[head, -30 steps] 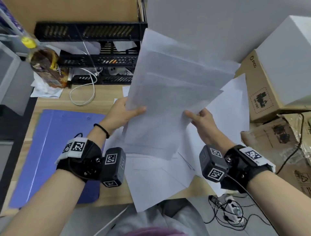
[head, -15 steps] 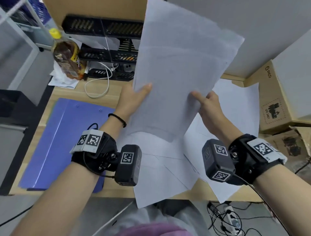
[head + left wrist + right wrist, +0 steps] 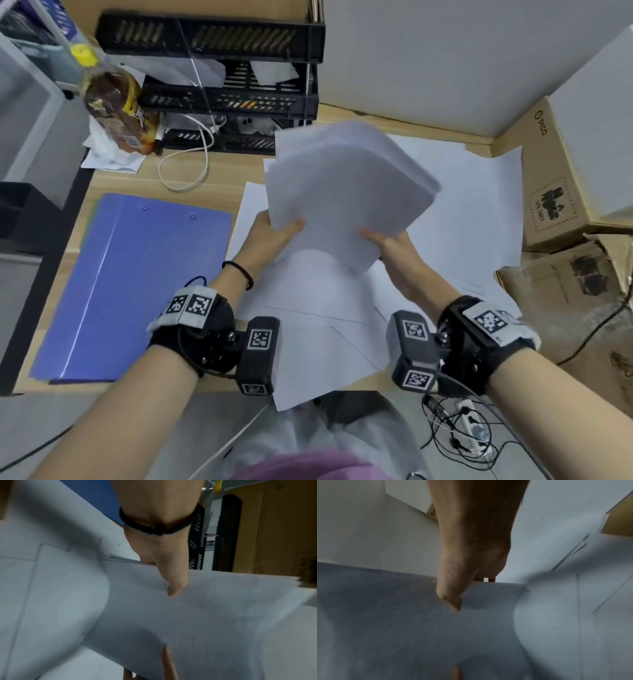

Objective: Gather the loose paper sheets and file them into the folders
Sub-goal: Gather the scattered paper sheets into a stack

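A stack of white paper sheets (image 3: 346, 192) hangs above the desk, gripped at its near edge by both hands. My left hand (image 3: 274, 233) pinches the left corner, thumb on top (image 3: 175, 582) and fingers beneath. My right hand (image 3: 387, 243) pinches the right corner the same way, its thumb (image 3: 452, 599) pressing on the top sheet (image 3: 402, 615). The far end of the stack is blurred. More loose sheets (image 3: 318, 325) lie spread on the desk under the stack. A blue folder (image 3: 137, 284) lies shut on the desk to the left.
Black stacked letter trays (image 3: 233, 85) stand at the back, with a brown drink bottle (image 3: 116, 106) and a white cable (image 3: 195, 161) beside them. Cardboard boxes (image 3: 555, 181) crowd the right side. A power strip and cables (image 3: 469, 431) lie on the floor below the desk edge.
The held stack has dropped from upright, high in front of the trays, to a low tilt over the desk. The sheets' far edges are now more even. Both hands came down with it.
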Available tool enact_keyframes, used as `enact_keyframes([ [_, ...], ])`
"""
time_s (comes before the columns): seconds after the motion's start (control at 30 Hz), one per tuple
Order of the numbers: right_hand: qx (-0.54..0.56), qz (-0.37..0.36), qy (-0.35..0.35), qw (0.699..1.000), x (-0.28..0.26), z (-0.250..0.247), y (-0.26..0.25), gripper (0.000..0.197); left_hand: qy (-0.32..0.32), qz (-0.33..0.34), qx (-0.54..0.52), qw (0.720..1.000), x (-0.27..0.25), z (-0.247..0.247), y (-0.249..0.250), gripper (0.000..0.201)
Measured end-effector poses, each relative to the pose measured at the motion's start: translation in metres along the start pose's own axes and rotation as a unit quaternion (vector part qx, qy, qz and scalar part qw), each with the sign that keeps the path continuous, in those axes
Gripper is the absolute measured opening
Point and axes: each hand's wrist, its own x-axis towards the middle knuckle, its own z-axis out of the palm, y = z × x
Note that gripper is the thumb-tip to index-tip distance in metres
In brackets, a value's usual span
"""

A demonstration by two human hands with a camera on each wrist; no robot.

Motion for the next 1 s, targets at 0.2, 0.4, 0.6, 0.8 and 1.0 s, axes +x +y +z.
enact_keyframes([
  [0.2,0.037,-0.074,0.031,0.996,0.012,-0.002,-0.062,0.026,0.028,0.103,-0.054,0.993,0.011,-0.003,0.045,0.016],
  [0.4,0.013,-0.006,-0.026,1.000,-0.008,-0.013,-0.024,0.028,-0.027,0.039,0.005,0.999,0.007,-0.018,0.000,0.024],
  [0.6,-0.002,0.017,-0.019,1.000,-0.004,-0.018,-0.019,0.030,-0.030,0.021,-0.008,0.999,0.017,-0.018,0.003,0.021],
  [0.8,0.044,-0.063,0.016,0.997,0.008,-0.016,-0.065,0.024,-0.033,0.080,-0.092,0.992,0.022,-0.012,0.044,0.012],
  [1.0,0.028,0.003,-0.009,1.000,0.002,-0.027,-0.023,0.018,-0.105,0.016,-0.027,0.994,0.018,-0.030,0.006,0.027],
])
